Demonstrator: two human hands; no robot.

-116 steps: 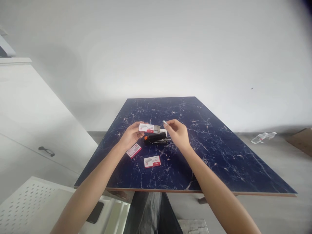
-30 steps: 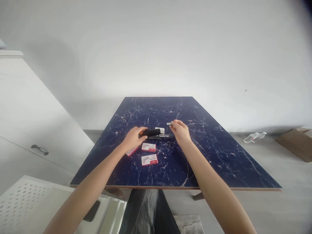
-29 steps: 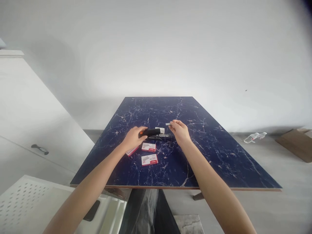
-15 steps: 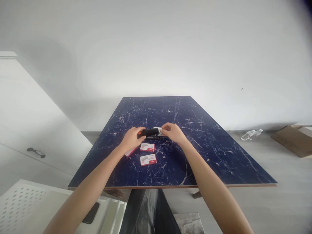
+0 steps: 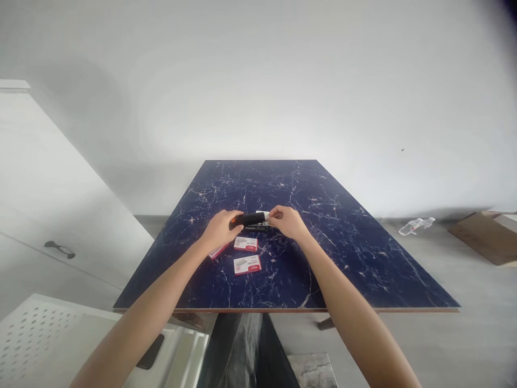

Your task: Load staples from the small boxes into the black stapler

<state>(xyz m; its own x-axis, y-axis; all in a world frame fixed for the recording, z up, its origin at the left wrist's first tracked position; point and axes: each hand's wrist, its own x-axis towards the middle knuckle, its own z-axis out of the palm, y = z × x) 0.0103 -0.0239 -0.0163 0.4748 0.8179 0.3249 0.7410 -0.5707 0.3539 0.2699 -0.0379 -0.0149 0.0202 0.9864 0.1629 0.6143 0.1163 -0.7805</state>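
Note:
A black stapler with an orange patch at its left end lies across the middle of the blue table. My left hand grips that left end between thumb and fingers. At the stapler's other end, the fingers of my right hand are pinched together, and what they hold is too small to make out. Just behind the stapler a white item shows in part. Two red-and-white staple boxes lie nearer to me, one box behind the other box. A third red-and-white box is partly covered by my left hand.
The dark blue marbled table stands against a white wall. A white cabinet is on the left, with a white perforated surface and a dark phone-like object below. Plastic bottles and a cardboard box are on the floor at right.

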